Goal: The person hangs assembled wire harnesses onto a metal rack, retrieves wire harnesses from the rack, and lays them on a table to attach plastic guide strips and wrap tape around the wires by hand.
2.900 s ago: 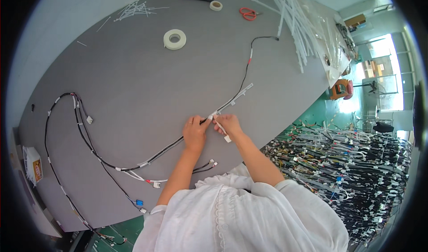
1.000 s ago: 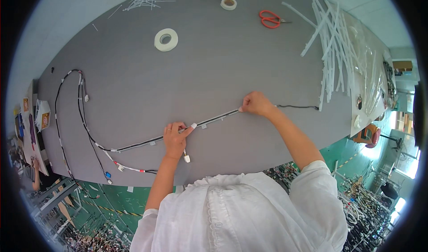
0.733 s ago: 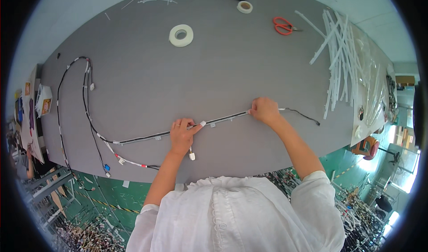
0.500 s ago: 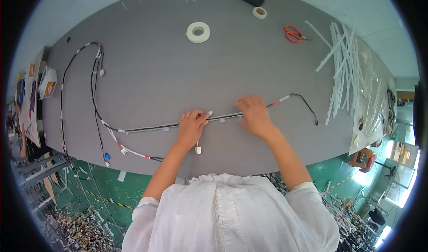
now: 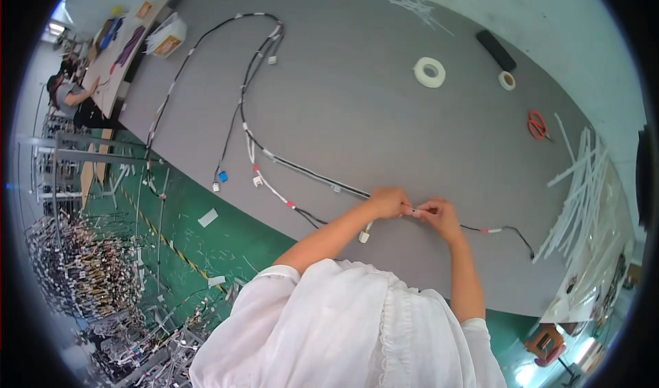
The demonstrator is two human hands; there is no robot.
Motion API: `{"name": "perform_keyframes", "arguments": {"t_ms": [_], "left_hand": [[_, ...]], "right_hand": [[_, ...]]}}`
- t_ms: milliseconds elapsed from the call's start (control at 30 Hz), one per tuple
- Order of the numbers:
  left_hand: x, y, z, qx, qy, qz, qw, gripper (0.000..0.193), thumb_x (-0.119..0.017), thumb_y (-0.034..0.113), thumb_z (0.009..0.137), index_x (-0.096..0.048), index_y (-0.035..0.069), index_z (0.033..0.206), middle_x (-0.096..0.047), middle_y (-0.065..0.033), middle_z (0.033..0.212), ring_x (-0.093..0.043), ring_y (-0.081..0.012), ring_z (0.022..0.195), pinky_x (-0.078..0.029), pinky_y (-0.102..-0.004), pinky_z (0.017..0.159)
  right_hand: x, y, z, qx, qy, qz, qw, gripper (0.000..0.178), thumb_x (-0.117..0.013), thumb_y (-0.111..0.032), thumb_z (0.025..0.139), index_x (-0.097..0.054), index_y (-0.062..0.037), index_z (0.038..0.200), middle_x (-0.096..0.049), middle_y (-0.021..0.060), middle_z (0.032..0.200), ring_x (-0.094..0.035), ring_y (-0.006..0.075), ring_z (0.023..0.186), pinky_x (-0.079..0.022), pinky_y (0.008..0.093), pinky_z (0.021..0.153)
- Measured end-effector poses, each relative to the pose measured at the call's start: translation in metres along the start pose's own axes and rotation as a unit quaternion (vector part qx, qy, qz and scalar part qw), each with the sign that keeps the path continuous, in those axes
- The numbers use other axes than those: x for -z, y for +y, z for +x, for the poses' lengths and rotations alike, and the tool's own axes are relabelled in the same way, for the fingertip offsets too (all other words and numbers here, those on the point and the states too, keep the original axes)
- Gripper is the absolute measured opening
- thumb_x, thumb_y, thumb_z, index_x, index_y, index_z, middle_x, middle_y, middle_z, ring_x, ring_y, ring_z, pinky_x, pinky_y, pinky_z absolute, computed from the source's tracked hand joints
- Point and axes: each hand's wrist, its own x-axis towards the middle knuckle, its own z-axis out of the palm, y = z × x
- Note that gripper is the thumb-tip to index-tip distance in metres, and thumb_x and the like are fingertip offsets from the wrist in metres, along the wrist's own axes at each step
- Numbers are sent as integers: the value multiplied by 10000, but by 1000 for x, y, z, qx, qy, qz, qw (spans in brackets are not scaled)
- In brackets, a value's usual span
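A long black-and-grey wire harness (image 5: 319,177) runs across the grey table (image 5: 384,141), with white tape bands along it. My left hand (image 5: 388,202) is closed on the harness near the front edge. Just to its right, my right hand (image 5: 441,218) pinches the same stretch, fingertips nearly meeting the left ones. A small pale piece shows between the fingertips; its kind is unclear. Below my left hand hangs a white connector (image 5: 364,237). Past my right hand, a thin black lead with a red-and-white band (image 5: 489,231) continues rightward. The harness loops far left, with branches ending in white and blue connectors (image 5: 223,176).
Farther back lie a large white tape roll (image 5: 430,73), a smaller roll (image 5: 506,80), a black case (image 5: 495,50) and red-handled scissors (image 5: 537,125). White strips (image 5: 576,189) pile up at the right. A person (image 5: 72,99) sits at another table, far left.
The view has turned, so the table things sit farther right and tilted. My hands have come together on the harness; my right hand, earlier apart and blurred, now pinches beside the left.
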Motion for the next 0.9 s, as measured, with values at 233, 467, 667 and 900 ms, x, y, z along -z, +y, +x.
{"name": "perform_keyframes", "arguments": {"t_ms": [233, 467, 667, 900], "left_hand": [[-16, -2, -9, -30, 102, 43, 993, 164, -614, 310, 787, -700, 171, 798, -642, -49, 693, -611, -240, 683, -444, -375, 627], [-9, 5, -17, -40, 39, 32, 998, 169, -614, 284, 793, -691, 137, 829, -658, -64, 787, -609, -266, 760, -453, -387, 673], [47, -25, -54, -174, 392, 50, 902, 236, -632, 106, 779, -641, 74, 1013, -607, -101, 1063, -548, -314, 991, -454, -385, 852], [114, -102, -106, -68, 203, 195, 957, 223, -584, 216, 827, -650, 103, 1006, -640, -48, 989, -587, -268, 918, -464, -380, 772]], "right_hand": [[9, 5, 12, -175, -129, 105, 970, 214, -743, -214, 749, -661, -19, 779, -606, 17, 664, -557, 88, 570, -458, 227, 534], [5, -14, 4, -189, -113, 113, 969, 245, -754, -241, 734, -659, -18, 764, -616, 42, 713, -585, 114, 622, -474, 256, 585], [-39, -82, 15, 174, 106, -321, 925, 464, -772, -294, 639, -607, -39, 990, -596, 108, 1017, -561, 297, 947, -445, 396, 794], [-146, -110, 66, 110, 9, -278, 954, 392, -763, -235, 649, -615, -66, 971, -595, 98, 970, -571, 304, 902, -459, 383, 767]]}}
